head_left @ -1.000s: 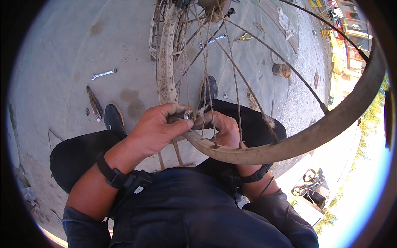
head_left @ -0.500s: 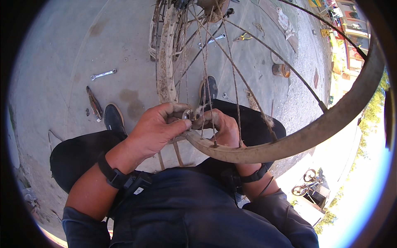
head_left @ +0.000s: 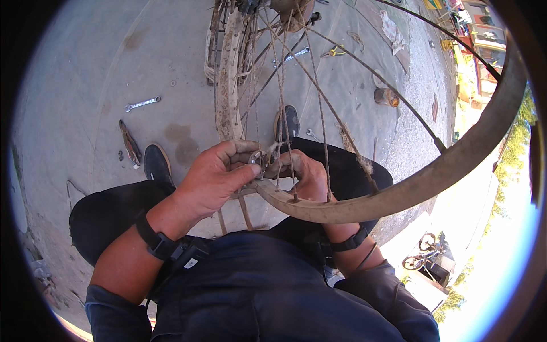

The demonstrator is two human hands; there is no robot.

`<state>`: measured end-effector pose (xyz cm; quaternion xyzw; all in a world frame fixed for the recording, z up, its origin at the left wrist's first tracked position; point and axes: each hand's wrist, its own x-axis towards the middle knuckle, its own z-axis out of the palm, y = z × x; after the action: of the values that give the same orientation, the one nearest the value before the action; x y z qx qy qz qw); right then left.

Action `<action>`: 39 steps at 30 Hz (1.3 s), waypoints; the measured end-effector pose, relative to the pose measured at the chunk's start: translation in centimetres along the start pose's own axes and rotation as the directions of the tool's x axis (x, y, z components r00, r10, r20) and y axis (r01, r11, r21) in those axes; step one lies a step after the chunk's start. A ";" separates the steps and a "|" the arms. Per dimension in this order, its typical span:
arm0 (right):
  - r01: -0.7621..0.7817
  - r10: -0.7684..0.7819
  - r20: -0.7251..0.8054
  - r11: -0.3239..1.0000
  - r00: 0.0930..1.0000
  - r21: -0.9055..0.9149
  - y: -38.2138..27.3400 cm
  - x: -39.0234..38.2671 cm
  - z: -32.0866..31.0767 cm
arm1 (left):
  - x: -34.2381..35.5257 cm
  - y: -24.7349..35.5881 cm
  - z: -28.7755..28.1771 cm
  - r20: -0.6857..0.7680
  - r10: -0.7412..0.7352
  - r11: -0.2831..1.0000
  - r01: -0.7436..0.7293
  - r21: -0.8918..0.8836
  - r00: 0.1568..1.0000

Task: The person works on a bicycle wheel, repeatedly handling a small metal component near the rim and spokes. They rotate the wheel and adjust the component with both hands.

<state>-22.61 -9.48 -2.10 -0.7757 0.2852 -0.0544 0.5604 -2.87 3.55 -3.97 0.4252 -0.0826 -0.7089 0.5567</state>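
Metal piece (head_left: 257, 159) in left hand (head_left: 212, 172), label (head_left: 191, 263) below

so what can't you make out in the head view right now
All in the head view:
Shiny piece: too small to identify, partly covered by the left fingers.
Right hand: its wrist side is partly hidden by the rim.
Hub: cut off by the top edge.
Distant bike: too small for detail.

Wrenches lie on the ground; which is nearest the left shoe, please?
The silver wrench just beyond the left shoe, in full view left of the spokes; the other clear wrench lies farther off, partly behind them.
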 end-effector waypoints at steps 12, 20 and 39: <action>0.005 -0.004 0.010 0.996 1.000 -0.088 -0.3 0.2 0.0 | 0.1 -0.4 -0.4 0.032 0.036 0.999 -0.036 0.015 0.999; -0.045 0.045 0.005 0.999 0.999 0.018 0.0 0.0 0.1 | 0.1 -0.3 -0.2 0.035 0.031 0.999 -0.031 -0.011 0.999; -0.099 0.098 0.021 0.991 0.995 0.093 -0.1 -0.3 0.2 | 0.3 -0.4 -0.4 0.043 0.030 1.000 -0.030 0.002 0.999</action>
<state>-22.73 -9.18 -2.01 -0.7337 0.3159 -0.0339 0.6006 -2.90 3.53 -4.62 0.4092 -0.1017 -0.7091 0.5651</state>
